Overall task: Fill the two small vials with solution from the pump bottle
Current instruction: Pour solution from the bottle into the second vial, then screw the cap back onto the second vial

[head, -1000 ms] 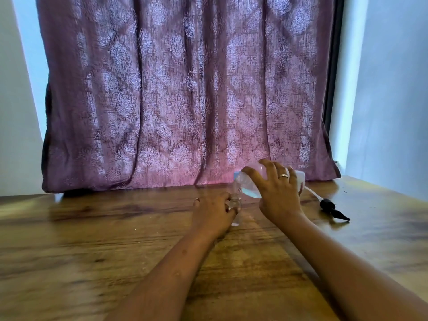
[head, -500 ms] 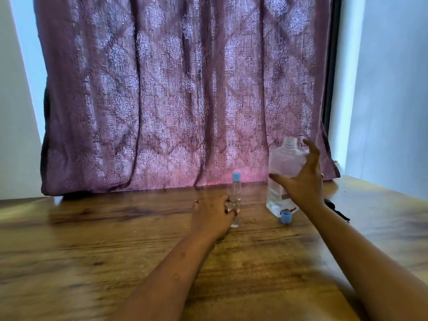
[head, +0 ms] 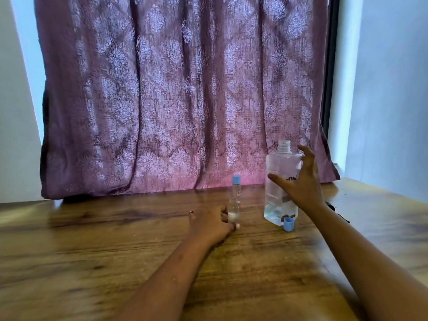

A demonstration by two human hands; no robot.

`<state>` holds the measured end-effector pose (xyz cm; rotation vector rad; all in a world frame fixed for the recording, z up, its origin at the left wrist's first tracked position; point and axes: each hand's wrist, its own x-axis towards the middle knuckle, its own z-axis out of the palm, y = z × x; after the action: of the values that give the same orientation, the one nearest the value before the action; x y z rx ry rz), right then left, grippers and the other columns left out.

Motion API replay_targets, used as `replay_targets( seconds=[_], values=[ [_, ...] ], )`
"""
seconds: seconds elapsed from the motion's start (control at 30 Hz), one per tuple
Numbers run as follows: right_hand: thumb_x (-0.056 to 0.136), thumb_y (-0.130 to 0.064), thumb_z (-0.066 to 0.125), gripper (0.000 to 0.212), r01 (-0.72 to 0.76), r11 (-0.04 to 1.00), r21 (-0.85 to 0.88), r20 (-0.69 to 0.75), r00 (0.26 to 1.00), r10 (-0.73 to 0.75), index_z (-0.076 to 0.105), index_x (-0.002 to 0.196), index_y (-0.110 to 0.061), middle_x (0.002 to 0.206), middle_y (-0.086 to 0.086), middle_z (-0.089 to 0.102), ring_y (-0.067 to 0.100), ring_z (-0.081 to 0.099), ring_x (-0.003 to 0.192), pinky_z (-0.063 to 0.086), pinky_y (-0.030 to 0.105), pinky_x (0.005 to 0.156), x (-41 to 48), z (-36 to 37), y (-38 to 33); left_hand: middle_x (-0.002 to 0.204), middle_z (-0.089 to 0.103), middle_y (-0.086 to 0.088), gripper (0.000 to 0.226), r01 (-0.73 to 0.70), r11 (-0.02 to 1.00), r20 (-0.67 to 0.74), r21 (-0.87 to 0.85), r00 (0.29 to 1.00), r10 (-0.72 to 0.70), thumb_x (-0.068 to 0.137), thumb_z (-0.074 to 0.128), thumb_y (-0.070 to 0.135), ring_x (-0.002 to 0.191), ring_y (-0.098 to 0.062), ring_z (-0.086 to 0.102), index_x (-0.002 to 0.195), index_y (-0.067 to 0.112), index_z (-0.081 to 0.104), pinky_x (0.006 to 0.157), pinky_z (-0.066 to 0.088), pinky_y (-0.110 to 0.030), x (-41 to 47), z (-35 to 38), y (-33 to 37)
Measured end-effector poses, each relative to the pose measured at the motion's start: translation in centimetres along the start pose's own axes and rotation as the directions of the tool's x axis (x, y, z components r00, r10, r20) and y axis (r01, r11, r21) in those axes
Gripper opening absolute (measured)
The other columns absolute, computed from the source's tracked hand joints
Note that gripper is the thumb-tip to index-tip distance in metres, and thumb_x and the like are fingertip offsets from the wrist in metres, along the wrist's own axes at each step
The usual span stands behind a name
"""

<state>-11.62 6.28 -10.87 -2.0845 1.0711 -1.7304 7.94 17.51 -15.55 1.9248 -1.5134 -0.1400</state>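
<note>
Two vials stand mid-table (head: 115, 239). The left hand (head: 209, 225) grips the open vial (head: 233, 210) low. The capped vial (head: 236, 189) is just behind, and I cannot read its label. The bottle (head: 278, 181) stands upright and uncapped to the right, its dark writing half-hidden by the right hand (head: 301, 186), whose fingers are spread. A blue cap (head: 288, 224) lies at its base.

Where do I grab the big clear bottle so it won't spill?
Grip the bottle round its wide middle, coming from the right, where the open right hand is. It stands upright, uncapped, liquid inside; the left hand holding a vial sits to its left, a blue cap in front.
</note>
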Motion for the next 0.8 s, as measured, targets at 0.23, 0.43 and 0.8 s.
replay_targets(
  seconds=[0.23,0.43,0.8],
  values=[
    [0.079,-0.051,0.062,0.052,0.014,0.987,-0.159,-0.139,0.99,-0.036,0.046,0.114,-0.016,0.109,0.01,0.056,0.026,0.057,0.09,0.04,0.031,0.07,0.1,-2.4,-1.0,0.11,0.069,0.014,0.044,0.016,0.999,-0.012,-0.05,1.0,-0.016,0.075,0.067,0.055,0.111,-0.011,0.056,0.115,0.038,0.057,0.113,0.017,-0.051,-0.1,-0.2,0.3],
    [0.086,-0.037,0.059,0.032,-0.318,0.921,-0.225,0.574,0.721,0.389,0.061,0.071,-0.009,0.06,0.002,0.058,0.012,0.048,0.043,0.037,0.018,0.042,1.1,-5.4,-2.0,0.111,0.068,0.014,0.041,0.022,0.997,-0.024,-0.071,0.999,-0.023,0.076,0.066,0.055,0.11,-0.011,0.056,0.112,0.036,0.059,0.114,0.016,-0.053,-0.2,-0.4,0.6],
    [0.081,-0.039,0.067,0.034,-0.089,0.761,-0.642,0.637,0.489,0.595,0.064,0.099,-0.01,0.072,0.0,0.07,0.011,0.058,0.055,0.042,0.02,0.046,-0.4,-1.8,0.2,0.11,0.069,0.013,0.039,0.02,0.997,-0.033,-0.069,0.999,-0.022,0.078,0.066,0.051,0.111,-0.012,0.056,0.113,0.035,0.059,0.113,0.018,-0.051,-0.2,-0.4,0.7]
  ],
)
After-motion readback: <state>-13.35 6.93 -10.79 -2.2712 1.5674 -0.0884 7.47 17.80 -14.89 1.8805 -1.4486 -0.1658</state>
